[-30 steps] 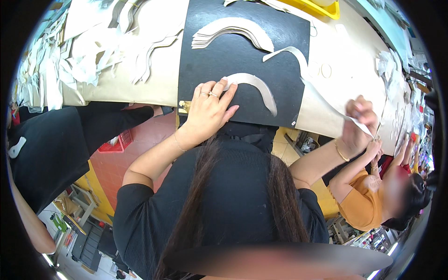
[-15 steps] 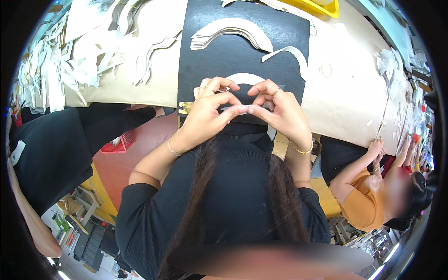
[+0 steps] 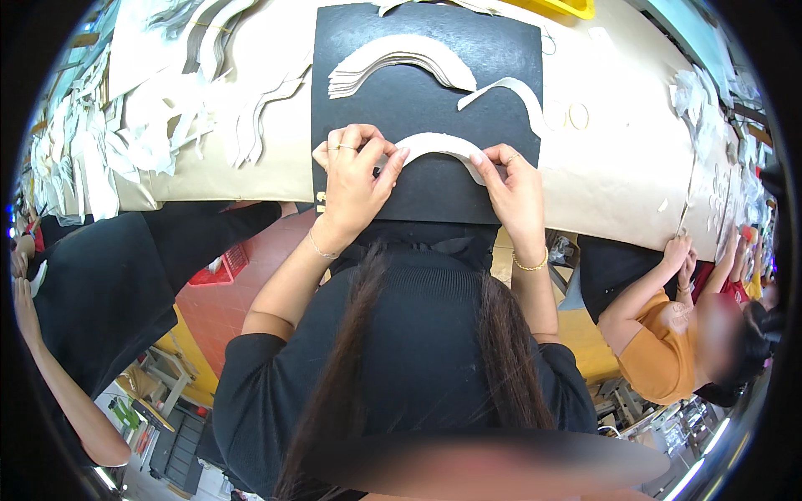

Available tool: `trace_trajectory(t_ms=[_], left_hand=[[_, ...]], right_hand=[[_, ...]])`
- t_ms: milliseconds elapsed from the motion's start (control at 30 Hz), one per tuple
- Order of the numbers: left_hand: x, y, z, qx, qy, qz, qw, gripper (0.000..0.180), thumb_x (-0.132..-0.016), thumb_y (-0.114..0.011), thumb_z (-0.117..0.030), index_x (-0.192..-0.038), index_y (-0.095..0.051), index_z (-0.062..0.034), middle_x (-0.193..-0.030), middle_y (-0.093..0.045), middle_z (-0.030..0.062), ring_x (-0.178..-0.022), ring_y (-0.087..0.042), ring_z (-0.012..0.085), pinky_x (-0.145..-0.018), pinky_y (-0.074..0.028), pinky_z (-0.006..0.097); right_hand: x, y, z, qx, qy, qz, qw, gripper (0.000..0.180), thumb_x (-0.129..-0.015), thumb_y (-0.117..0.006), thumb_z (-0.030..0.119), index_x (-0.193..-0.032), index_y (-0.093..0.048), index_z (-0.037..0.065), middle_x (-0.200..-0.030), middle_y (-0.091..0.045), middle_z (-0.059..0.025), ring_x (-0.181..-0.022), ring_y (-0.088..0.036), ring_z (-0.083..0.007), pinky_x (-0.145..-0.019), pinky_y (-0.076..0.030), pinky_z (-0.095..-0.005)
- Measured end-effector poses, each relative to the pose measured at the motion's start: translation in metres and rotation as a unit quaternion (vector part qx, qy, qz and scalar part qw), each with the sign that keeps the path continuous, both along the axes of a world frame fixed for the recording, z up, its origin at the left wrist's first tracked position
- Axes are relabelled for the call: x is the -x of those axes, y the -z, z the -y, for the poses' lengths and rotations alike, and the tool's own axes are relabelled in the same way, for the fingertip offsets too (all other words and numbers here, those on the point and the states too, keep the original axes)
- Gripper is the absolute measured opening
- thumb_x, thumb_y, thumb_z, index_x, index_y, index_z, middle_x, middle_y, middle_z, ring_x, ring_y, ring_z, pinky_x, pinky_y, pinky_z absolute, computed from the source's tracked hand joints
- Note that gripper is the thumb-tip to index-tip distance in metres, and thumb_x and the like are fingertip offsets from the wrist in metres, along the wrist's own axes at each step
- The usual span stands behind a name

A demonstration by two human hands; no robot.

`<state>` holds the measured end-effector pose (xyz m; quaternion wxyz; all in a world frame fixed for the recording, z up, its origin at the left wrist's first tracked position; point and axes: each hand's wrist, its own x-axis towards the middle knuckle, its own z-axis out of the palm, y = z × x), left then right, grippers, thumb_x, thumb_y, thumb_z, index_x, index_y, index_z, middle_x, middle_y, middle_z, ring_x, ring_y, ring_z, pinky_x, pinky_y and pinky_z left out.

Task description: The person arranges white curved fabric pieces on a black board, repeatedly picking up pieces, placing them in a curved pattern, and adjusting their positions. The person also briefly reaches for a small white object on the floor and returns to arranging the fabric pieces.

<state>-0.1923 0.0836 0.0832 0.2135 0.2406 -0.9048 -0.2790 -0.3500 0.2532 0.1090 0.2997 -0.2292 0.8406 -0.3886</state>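
A curved off-white strip [image 3: 443, 144] arches over the near part of a black board [image 3: 418, 196]. My left hand [image 3: 357, 177] is closed at the strip's left end, thumb and index finger pinched there. The right end is between the thumb and fingers of my right hand [image 3: 512, 190]. Beyond my hands, a fanned stack of similar curved strips [image 3: 401, 60] lies on the board. One loose curved strip [image 3: 514, 90] rests to the right of that stack, reaching the board's right edge.
A paper-covered table [image 3: 610, 167] extends to both sides of the board. White scraps [image 3: 79, 142] pile up at the left, near bundled strips [image 3: 209, 33]. A yellow tray [image 3: 572, 7] stands at the far edge. A person in an orange top [image 3: 647, 342] works at right; another person's arm [image 3: 71, 401] is at left.
My hands, held close with thumb tips meeting near the board's front edge, have moved apart. They now grip the two ends of the curved strip.
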Motion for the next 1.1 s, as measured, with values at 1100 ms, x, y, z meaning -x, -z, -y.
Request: trace_trajectory(t_ms=[1100], left_hand=[[0.004,0.012,0.001,0.03,-0.006,0.051,0.998,0.014,-0.084,-0.077,-0.025,-0.081,-0.068,-0.0147,-0.097,-0.055,0.0016,-0.098,-0.047,0.0227,-0.087,-0.028,0.043]], right_hand=[[-0.022,0.007,0.014,-0.078,-0.054,-0.259,0.961,0.019,-0.09,-0.067,0.02,-0.082,-0.06,0.004,-0.082,-0.061,-0.0103,-0.08,-0.059,-0.0302,-0.073,-0.048,-0.0419]])
